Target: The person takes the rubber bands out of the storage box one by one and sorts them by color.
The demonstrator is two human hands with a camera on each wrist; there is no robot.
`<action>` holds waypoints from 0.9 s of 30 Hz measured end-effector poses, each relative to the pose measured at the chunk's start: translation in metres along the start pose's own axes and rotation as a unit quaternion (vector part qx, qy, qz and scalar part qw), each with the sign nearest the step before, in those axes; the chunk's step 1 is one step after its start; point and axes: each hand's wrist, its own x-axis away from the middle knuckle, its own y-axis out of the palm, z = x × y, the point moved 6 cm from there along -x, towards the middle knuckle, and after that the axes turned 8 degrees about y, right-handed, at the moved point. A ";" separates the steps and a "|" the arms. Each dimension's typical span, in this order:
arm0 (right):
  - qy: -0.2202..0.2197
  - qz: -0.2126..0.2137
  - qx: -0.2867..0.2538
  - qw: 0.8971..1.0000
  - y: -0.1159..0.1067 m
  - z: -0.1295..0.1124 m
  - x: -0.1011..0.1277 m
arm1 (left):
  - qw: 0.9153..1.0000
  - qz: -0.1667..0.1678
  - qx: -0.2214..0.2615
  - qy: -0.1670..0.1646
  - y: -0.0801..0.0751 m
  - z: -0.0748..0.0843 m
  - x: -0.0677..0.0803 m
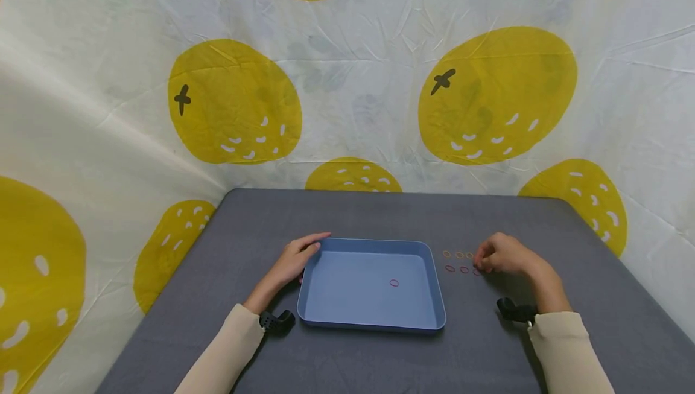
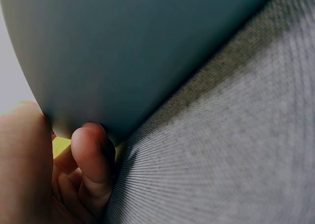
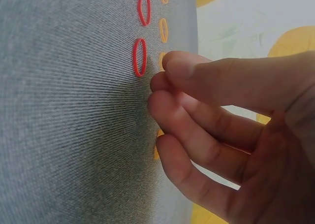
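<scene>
A shallow blue tray (image 1: 374, 303) lies on the grey table. At its far left corner my left hand (image 1: 293, 259) grips the wall; in the left wrist view curled fingers (image 2: 91, 155) lie against the tray's outer side (image 2: 123, 51). One red rubber band (image 1: 394, 283) lies inside the tray. To the right, my right hand (image 1: 505, 253) hovers low over two rows of small bands, red (image 3: 140, 56) and yellow (image 3: 163, 30). Its thumb and index fingertips come close together beside the nearest bands. Whether they pinch one is hidden.
The grey cloth-covered table (image 1: 374, 364) reaches back to a white curtain (image 1: 358, 110) printed with yellow fruit. Black wrist cameras sit on both wrists, the left one (image 1: 278, 323) near the tray's left side.
</scene>
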 end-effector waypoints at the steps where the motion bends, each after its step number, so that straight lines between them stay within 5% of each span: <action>1: -0.001 0.001 0.000 1.000 0.000 0.000 0.000 | 1.000 0.000 -0.001 0.000 0.000 0.000 0.000; 10: -0.011 0.020 0.011 1.000 -0.001 -0.022 -0.001 | 1.000 -0.002 0.001 0.002 0.000 0.001 -0.001; 27: -0.091 -0.021 0.010 0.996 0.029 -0.144 -0.023 | 1.000 -0.003 -0.002 0.001 -0.001 0.001 0.000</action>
